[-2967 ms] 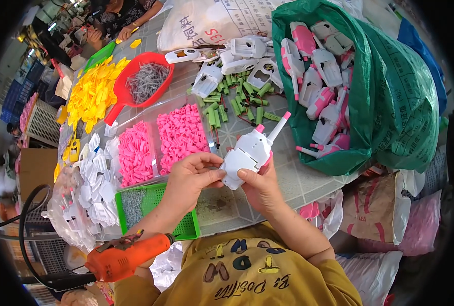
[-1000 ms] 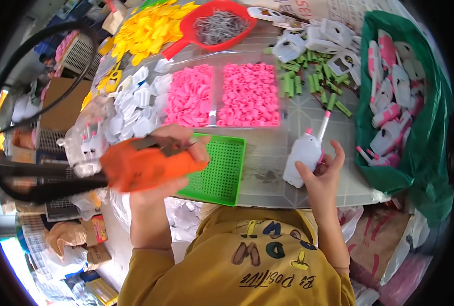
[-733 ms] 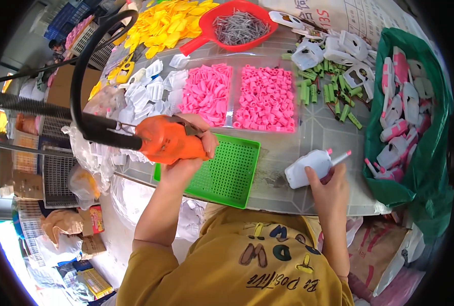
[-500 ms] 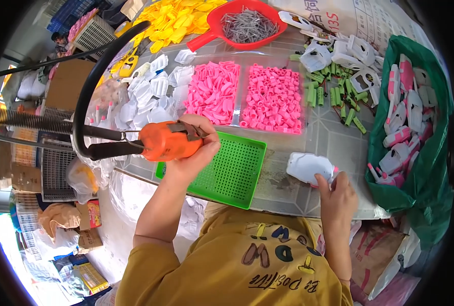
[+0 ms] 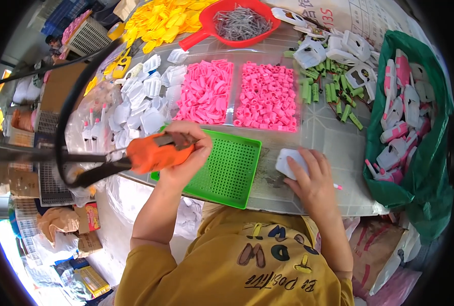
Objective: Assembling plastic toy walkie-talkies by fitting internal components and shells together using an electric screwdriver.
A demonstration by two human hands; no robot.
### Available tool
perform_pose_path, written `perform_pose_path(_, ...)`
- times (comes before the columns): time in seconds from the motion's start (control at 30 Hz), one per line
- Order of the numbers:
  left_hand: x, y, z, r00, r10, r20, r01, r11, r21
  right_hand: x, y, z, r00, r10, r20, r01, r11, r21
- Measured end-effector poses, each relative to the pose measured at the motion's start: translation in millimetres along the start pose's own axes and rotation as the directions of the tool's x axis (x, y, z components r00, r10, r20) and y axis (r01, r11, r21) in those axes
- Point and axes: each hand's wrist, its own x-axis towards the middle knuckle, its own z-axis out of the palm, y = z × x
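Note:
My left hand (image 5: 190,155) is wrapped round an orange power screwdriver (image 5: 153,153), which hangs from a black hose and a spring. It is held over the left part of a green perforated tray (image 5: 222,191). My right hand (image 5: 313,181) lies over a white plastic casing (image 5: 286,161) on the table, its fingers curled on the casing's right part. A thin pink-tipped piece sticks out beside the palm. Most of that casing is hidden under the fingers.
Behind the tray stands a clear two-part box (image 5: 233,97) of small pink parts. White shells (image 5: 145,97) lie left, a red scoop (image 5: 206,28) of screws and yellow parts (image 5: 161,23) farther back. Green battery cells (image 5: 334,92) lie right, near a green bag (image 5: 377,132) of finished-looking casings.
My right hand has moved left and over the white casing, now covering much of it. My left hand and the screwdriver have shifted slightly left and nearer to me.

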Motion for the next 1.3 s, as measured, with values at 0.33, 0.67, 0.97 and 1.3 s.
perform_pose_path(0.33,12,33,78,0.98,-0.033,0.195,0.081,0.966,-0.245,12,-18,16,0.997,-0.021,-0.068,0.028,0.995,0.091)
perform_pose_path(0.67,19,12,95,0.958,-0.043,0.284,0.13,0.946,-0.297,10,-15,19,0.995,0.0,-0.098,0.015,0.988,0.153)
perform_pose_path(0.97,36,1,95,0.857,-0.146,0.495,0.196,0.979,-0.049,10,-16,19,0.995,-0.015,-0.099,0.026,0.994,0.11)
perform_pose_path(1.3,39,39,86,0.778,0.054,0.627,0.248,0.889,-0.384,5,3,0,0.996,0.015,-0.092,-0.004,0.993,0.119)
